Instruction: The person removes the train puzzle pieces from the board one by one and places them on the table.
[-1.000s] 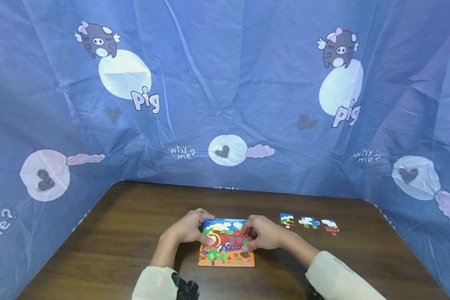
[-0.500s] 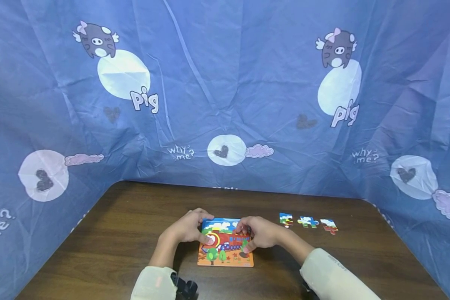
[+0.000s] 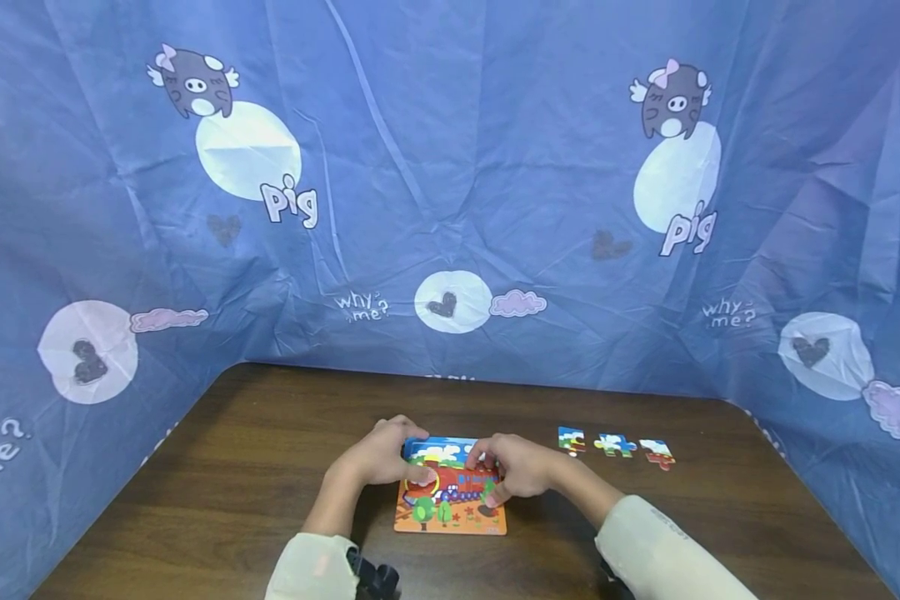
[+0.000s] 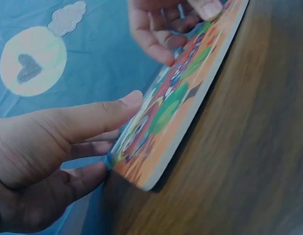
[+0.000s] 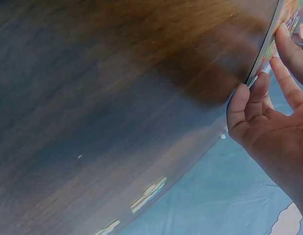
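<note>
A jigsaw puzzle [image 3: 461,521] in a flat tray, showing a red train, green trees and orange ground, lies on the brown table. My left hand [image 3: 378,454] holds its left side, the thumb on the picture and the other fingers along the edge, as the left wrist view shows. At the right side, my right hand [image 3: 525,467] rests its thumb and index finger, spread apart, on the picture. Its other fingers [image 5: 238,105] touch the right edge in the right wrist view. The puzzle's upper right part is hidden under this hand.
To the right on the table [image 3: 270,467] lie three loose puzzle pieces: a left one [image 3: 571,439], a middle one [image 3: 615,444] and a right one [image 3: 657,452]. A blue printed cloth [image 3: 450,208] hangs behind the table and at both sides.
The right index finger has slid left across the picture, and the right hand has shifted slightly left. The left thumb has moved a little further onto the picture. The loose pieces stay put.
</note>
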`<state>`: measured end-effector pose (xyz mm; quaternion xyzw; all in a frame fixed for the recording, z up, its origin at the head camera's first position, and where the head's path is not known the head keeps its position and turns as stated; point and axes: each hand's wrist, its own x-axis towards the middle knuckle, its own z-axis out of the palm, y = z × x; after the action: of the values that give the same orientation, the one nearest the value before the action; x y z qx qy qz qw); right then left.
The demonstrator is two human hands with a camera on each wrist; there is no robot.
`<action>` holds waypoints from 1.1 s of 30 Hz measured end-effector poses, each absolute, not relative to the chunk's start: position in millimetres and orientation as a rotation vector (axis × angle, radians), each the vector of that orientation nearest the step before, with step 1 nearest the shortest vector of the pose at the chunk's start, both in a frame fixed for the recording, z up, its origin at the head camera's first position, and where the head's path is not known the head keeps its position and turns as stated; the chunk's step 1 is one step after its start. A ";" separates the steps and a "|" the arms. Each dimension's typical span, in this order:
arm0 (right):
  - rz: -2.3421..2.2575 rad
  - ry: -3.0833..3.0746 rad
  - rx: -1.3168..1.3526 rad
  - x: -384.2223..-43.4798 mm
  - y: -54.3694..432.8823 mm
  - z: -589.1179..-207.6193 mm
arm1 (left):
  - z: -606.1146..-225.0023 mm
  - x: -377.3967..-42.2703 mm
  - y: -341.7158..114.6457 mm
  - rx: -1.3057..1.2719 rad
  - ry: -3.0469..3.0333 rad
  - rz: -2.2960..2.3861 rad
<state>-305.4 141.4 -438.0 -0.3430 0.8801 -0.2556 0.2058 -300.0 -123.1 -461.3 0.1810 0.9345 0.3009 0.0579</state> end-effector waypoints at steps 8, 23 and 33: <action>-0.724 2.434 -0.978 -306.7 142.5 -439.3 | -464.9 -298.9 -106.9 0.566 2.909 0.819; -0.654 2.463 -0.944 -307.0 142.1 -437.1 | -464.1 -296.7 -100.5 0.570 2.917 0.823; -0.667 2.544 -0.964 -300.7 143.8 -438.3 | -465.0 -296.1 -100.7 0.541 2.901 0.836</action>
<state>-300.7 143.8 -438.3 -0.3391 0.8951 -0.2348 0.1695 -296.1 -100.7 -465.0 0.1763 0.9452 0.2724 0.0370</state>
